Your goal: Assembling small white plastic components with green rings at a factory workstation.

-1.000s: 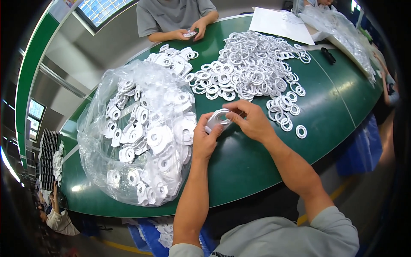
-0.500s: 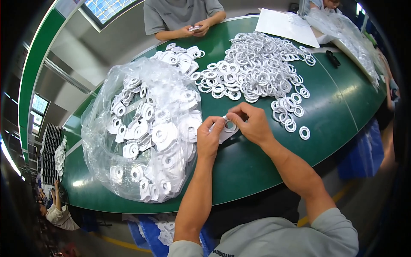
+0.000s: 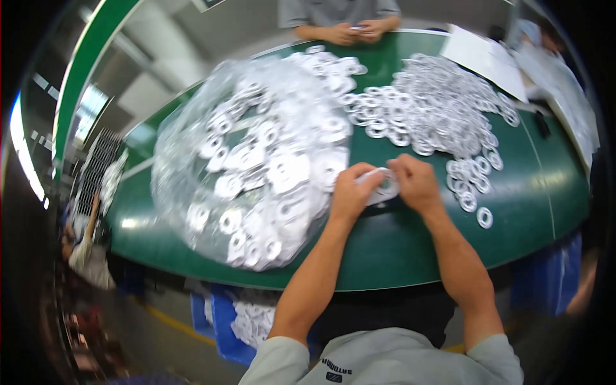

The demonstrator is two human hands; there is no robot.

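Observation:
Over the green table (image 3: 398, 256), both hands grip one white flat piece with a round hole and a ring around it (image 3: 381, 197). My left hand (image 3: 350, 194) pinches its left side, thumb on top. Closed on its right edge, my right hand (image 3: 418, 185) has its fingertips by the ring. Whether the ring is separate from the flat piece, I cannot tell. Just left of my hands lies a large clear plastic bag (image 3: 172, 168) with many similar white pieces (image 3: 282, 172) in and on it. Beyond my right hand spreads a heap of loose white rings (image 3: 439, 96).
One stray ring (image 3: 479, 218) lies right of my right hand. Across the table, a person's hands (image 3: 353, 33) hold a small piece. At the far right are a white sheet (image 3: 484, 61) and a black object (image 3: 543, 125). Below the table edge stands a blue bin (image 3: 228, 343) of white pieces.
The whole view has shifted, so the table and its contents appear farther right. My hands still hold the white piece, and my right fingers now sit more curled at its right edge.

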